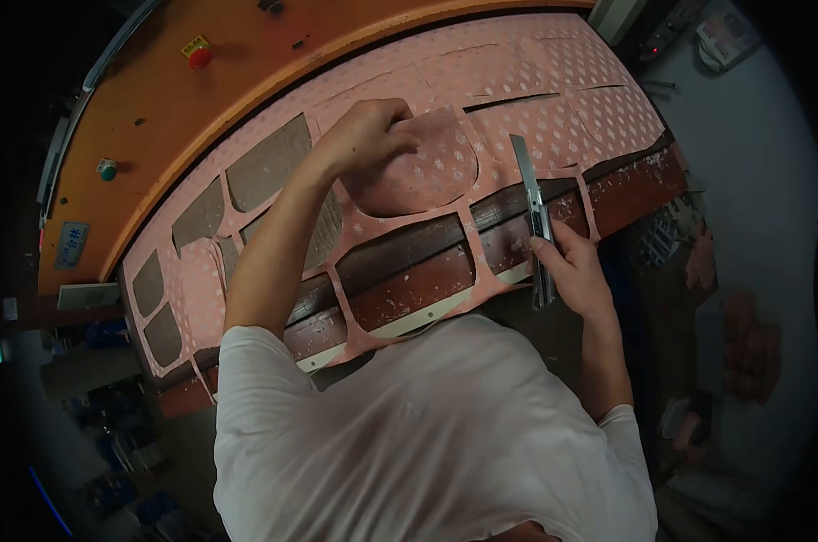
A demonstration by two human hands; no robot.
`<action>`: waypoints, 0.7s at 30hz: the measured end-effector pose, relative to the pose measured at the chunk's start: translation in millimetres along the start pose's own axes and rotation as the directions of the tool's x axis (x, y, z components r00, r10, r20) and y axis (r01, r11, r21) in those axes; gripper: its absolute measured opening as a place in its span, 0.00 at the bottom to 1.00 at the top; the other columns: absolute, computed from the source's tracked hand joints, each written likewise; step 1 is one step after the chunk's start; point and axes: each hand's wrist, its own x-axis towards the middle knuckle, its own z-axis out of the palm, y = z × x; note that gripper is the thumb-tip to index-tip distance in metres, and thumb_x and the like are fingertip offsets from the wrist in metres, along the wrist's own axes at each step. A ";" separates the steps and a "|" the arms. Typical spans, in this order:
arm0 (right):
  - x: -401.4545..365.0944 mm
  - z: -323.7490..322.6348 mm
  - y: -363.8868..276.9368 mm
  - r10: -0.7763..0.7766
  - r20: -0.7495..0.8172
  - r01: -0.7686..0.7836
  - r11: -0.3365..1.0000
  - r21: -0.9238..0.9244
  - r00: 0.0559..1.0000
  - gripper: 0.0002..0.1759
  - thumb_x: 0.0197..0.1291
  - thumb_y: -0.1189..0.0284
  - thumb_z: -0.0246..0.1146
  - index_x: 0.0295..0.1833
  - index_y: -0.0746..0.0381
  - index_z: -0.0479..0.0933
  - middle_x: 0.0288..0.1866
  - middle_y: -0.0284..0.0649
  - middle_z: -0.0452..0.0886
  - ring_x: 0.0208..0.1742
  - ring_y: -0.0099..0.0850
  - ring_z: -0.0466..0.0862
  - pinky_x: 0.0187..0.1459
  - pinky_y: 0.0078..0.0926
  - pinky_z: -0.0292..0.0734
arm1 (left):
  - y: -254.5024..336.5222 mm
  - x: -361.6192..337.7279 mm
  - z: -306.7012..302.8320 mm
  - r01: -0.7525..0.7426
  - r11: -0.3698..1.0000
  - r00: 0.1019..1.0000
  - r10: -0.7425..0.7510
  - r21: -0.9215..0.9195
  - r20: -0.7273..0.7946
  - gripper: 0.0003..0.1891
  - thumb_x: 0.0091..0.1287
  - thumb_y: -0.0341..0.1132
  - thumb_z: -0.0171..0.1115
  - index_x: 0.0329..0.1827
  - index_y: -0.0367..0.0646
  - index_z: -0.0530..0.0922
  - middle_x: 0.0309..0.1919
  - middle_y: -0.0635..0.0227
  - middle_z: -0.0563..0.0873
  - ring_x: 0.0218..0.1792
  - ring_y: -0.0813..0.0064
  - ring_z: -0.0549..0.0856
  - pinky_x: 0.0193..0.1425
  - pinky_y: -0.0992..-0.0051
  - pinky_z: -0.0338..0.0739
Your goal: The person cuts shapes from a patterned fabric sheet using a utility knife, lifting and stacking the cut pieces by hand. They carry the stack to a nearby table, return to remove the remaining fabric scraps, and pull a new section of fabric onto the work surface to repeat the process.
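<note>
A pink sheet [608, 108] with a pale printed pattern covers the work surface, with several shaped openings cut through it. My left hand [373, 135] is closed at the upper left edge of a rounded cut piece [427, 172] of the same pink material, which looks slightly raised and curved. Its fingertips are partly hidden. Lower right, my right hand [576, 275] is wrapped around a snap-off utility knife [537, 212]. The long blade is out and points up and away from me, above the sheet.
An orange machine beam [274, 59] runs along the far side, carrying a red emergency button [199, 58] and a green button [107, 169]. Dark red-brown boards [418, 280] show through the openings, sprinkled with pale scraps. A light metal strip [418, 318] lines the near edge.
</note>
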 end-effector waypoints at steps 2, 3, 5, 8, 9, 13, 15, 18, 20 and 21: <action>25.8 -3.8 -11.4 -0.079 0.005 0.078 0.981 -0.180 0.997 0.14 0.69 0.68 0.60 0.48 0.69 0.78 0.26 0.42 0.83 0.28 0.28 0.83 0.33 0.30 0.76 | -1.8 3.6 -4.1 0.030 0.998 1.000 -0.030 -0.047 0.009 0.17 0.59 0.38 0.73 0.46 0.37 0.83 0.33 0.61 0.86 0.36 0.73 0.82 0.43 0.71 0.78; 37.6 -8.0 -16.7 -0.106 0.022 0.108 0.951 -0.290 0.994 0.14 0.68 0.68 0.60 0.48 0.70 0.78 0.26 0.45 0.83 0.28 0.31 0.84 0.33 0.33 0.76 | -2.8 -0.6 1.5 0.059 0.995 0.998 -0.057 -0.077 0.028 0.16 0.60 0.38 0.73 0.46 0.37 0.83 0.32 0.61 0.85 0.35 0.74 0.82 0.43 0.71 0.77; 63.5 -15.6 -31.5 -0.091 0.099 0.121 0.922 -0.367 0.991 0.14 0.67 0.67 0.60 0.46 0.70 0.78 0.25 0.48 0.82 0.28 0.40 0.85 0.35 0.36 0.77 | -0.6 -7.1 5.8 0.043 0.994 0.999 -0.044 -0.102 -0.003 0.15 0.61 0.37 0.72 0.45 0.37 0.83 0.30 0.62 0.84 0.33 0.75 0.80 0.40 0.72 0.76; 103.1 -28.6 -36.1 -0.067 0.214 0.168 0.850 -0.499 0.975 0.16 0.67 0.64 0.57 0.41 0.69 0.78 0.28 0.52 0.83 0.33 0.50 0.85 0.39 0.44 0.77 | 23.1 -8.5 -7.4 0.131 0.987 0.991 -0.131 -0.092 0.001 0.15 0.61 0.37 0.71 0.45 0.37 0.82 0.31 0.57 0.86 0.34 0.63 0.84 0.41 0.68 0.78; 115.2 -32.0 -36.8 -0.080 0.253 0.214 0.800 -0.561 0.964 0.17 0.66 0.64 0.57 0.41 0.69 0.78 0.29 0.54 0.83 0.35 0.51 0.85 0.41 0.46 0.77 | 30.7 -10.9 -6.6 0.199 0.975 0.980 -0.199 -0.098 0.007 0.15 0.61 0.36 0.71 0.46 0.37 0.82 0.32 0.53 0.87 0.35 0.56 0.86 0.42 0.65 0.78; 147.5 -34.9 -58.8 -0.101 0.420 0.395 0.587 -0.707 0.902 0.17 0.64 0.64 0.55 0.40 0.70 0.79 0.35 0.59 0.83 0.43 0.57 0.83 0.49 0.51 0.77 | 32.7 -16.4 1.4 0.216 0.974 0.974 -0.220 -0.073 -0.055 0.14 0.61 0.36 0.71 0.45 0.38 0.82 0.31 0.54 0.86 0.32 0.59 0.85 0.40 0.66 0.78; 153.3 -38.8 -59.8 -0.074 0.489 0.454 0.515 -0.727 0.869 0.18 0.63 0.65 0.55 0.40 0.72 0.79 0.36 0.60 0.83 0.44 0.56 0.83 0.51 0.51 0.78 | 37.1 -15.2 4.7 0.211 0.974 0.974 -0.217 -0.084 -0.071 0.14 0.61 0.36 0.71 0.45 0.38 0.82 0.31 0.54 0.86 0.32 0.59 0.84 0.39 0.66 0.78; 161.6 -45.4 -51.0 -0.189 0.559 0.572 0.487 -0.660 0.807 0.19 0.62 0.63 0.56 0.38 0.71 0.77 0.32 0.60 0.81 0.41 0.58 0.82 0.48 0.52 0.76 | 44.0 -15.4 5.4 0.274 0.961 0.958 -0.276 -0.034 -0.073 0.14 0.61 0.37 0.71 0.45 0.38 0.82 0.30 0.54 0.86 0.32 0.59 0.84 0.39 0.66 0.78; 168.4 -46.4 -50.8 -0.145 0.590 0.564 0.536 -0.628 0.794 0.20 0.60 0.63 0.56 0.37 0.73 0.78 0.34 0.61 0.81 0.41 0.58 0.82 0.49 0.51 0.76 | 52.9 -17.8 6.3 0.306 0.950 0.947 -0.310 -0.060 -0.077 0.14 0.61 0.37 0.72 0.45 0.38 0.82 0.31 0.54 0.86 0.32 0.58 0.85 0.40 0.65 0.78; 173.3 -46.0 -51.6 -0.117 0.606 0.553 0.570 -0.607 0.786 0.20 0.59 0.64 0.55 0.37 0.73 0.78 0.34 0.61 0.81 0.41 0.58 0.82 0.49 0.51 0.76 | 56.6 -19.9 6.5 0.323 0.944 0.942 -0.328 -0.071 -0.077 0.15 0.61 0.37 0.72 0.46 0.38 0.82 0.31 0.54 0.86 0.33 0.58 0.86 0.40 0.65 0.78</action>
